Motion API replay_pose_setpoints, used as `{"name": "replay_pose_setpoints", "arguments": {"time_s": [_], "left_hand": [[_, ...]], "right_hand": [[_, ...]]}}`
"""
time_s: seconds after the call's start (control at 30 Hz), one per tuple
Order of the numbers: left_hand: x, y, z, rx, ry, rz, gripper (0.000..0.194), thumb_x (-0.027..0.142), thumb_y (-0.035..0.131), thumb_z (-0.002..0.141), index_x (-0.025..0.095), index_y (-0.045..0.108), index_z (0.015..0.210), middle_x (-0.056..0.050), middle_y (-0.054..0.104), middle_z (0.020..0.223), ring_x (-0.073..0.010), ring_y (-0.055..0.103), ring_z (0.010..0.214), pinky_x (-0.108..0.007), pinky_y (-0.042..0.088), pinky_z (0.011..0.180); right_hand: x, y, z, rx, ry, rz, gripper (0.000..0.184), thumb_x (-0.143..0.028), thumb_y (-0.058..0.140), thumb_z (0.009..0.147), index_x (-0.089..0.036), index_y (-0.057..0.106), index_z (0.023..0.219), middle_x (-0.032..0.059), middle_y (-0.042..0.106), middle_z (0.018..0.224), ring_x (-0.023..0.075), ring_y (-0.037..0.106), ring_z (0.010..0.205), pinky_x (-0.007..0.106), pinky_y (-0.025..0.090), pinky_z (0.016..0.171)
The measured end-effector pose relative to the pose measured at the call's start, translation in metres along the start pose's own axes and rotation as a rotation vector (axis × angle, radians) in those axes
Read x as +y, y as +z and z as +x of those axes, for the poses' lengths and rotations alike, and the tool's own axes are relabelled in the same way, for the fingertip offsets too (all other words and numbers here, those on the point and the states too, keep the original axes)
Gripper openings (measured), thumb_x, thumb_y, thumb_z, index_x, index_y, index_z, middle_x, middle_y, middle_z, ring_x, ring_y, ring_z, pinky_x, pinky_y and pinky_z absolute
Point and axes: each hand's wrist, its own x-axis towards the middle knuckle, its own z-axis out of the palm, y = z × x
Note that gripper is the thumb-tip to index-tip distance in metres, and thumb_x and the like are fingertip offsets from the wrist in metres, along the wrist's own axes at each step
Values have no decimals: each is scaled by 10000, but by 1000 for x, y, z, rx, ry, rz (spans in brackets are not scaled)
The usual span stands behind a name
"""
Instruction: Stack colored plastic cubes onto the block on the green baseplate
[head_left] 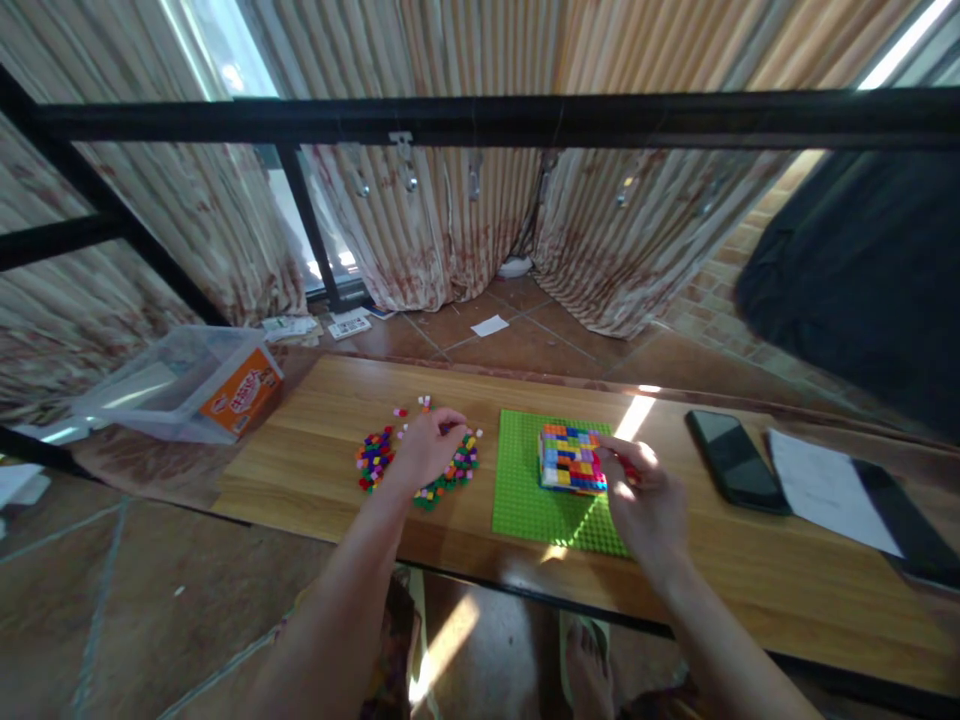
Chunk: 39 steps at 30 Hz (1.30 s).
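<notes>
Baseplate (517, 505): green and studded, laid flat on the wooden table (292, 430), crossed near its front right part by a streak of sunlight
Brick block (566, 462): built up in many colours, seated on the baseplate, toward its right side; its top is patterned in orange, blue, yellow, white and purple, and its right end is partly covered by fingers
Right hand (651, 500): held over the right side of the baseplate, fingers bent, fingertips brought to the right end of the brick block; whether the block or a small piece is gripped cannot be told
Left hand (426, 452): held to the left of the baseplate, above the loose bricks, fingers curled downward; whether a brick is pinched cannot be told, as the fingertips are hidden
Loose bricks (373, 458): spread on the table left of the baseplate, mixed in colour, partly covered by the left hand, with a few pieces scattered behind it
Phone (735, 455): dark, laid to the right of the baseplate
Paper (825, 485): white, laid farther right of the baseplate, just beside the phone
Clear bin (161, 418): marked with an orange label (244, 393), placed well left of the baseplate, beyond the table's end
Curtains (450, 230): striped, hung beyond the baseplate, crossed by a black bar (480, 122)
</notes>
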Motion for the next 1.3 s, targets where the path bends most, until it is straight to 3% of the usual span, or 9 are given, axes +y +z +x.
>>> {"name": "replay_pose_setpoints", "arguments": {"time_s": [0.13,0.23,0.5,0.63,0.9,1.13,1.3], "left_hand": [[-18,-32,2,65,-45,418,175,165,550,789,171,721,825,-66,729,849,-183,640,778,-277,463,737],[-22,-44,-2,14,-85,526,200,124,540,770,175,732,796,-64,731,840,-179,640,763,-271,453,721],[-21,-40,-4,-56,-22,541,320,75,522,750,206,755,925,-60,744,968,-189,660,878,-275,462,793],[-24,-41,-2,-20,-48,529,330,93,501,781,205,747,969,-69,741,995,-188,660,882,-281,469,802],[-38,-65,6,139,-192,559,333,112,499,797,204,745,1002,-80,741,912,-205,655,859,-296,481,790],[-46,-60,10,89,-148,546,287,147,546,784,196,748,983,-88,735,908,-209,649,838,-304,477,804],[-42,-53,16,158,-129,596,306,158,487,824,196,736,999,-106,718,950,-223,638,893,-316,466,815]], "right_hand": [[0,4,-3,2,-77,-5,252,-384,545,867,-205,707,940,71,717,926,183,660,740,311,529,648],[3,6,-5,-7,-135,-43,251,-384,536,880,-215,704,957,66,713,929,184,663,762,322,538,681],[6,12,-9,-44,-193,-15,203,-359,546,881,-233,690,948,57,709,951,183,669,795,320,547,687],[4,15,-10,-72,-244,-13,177,-343,546,889,-238,683,929,46,704,914,166,661,742,301,540,662],[4,14,-10,-98,-287,-63,184,-333,534,896,-244,691,935,48,715,937,179,670,749,325,544,704],[5,12,-11,-141,-347,-74,172,-307,537,896,-240,689,940,34,718,933,162,681,760,287,548,708],[1,13,-12,-144,-367,-80,168,-299,533,898,-241,684,938,33,720,923,161,687,768,274,553,692]]}}
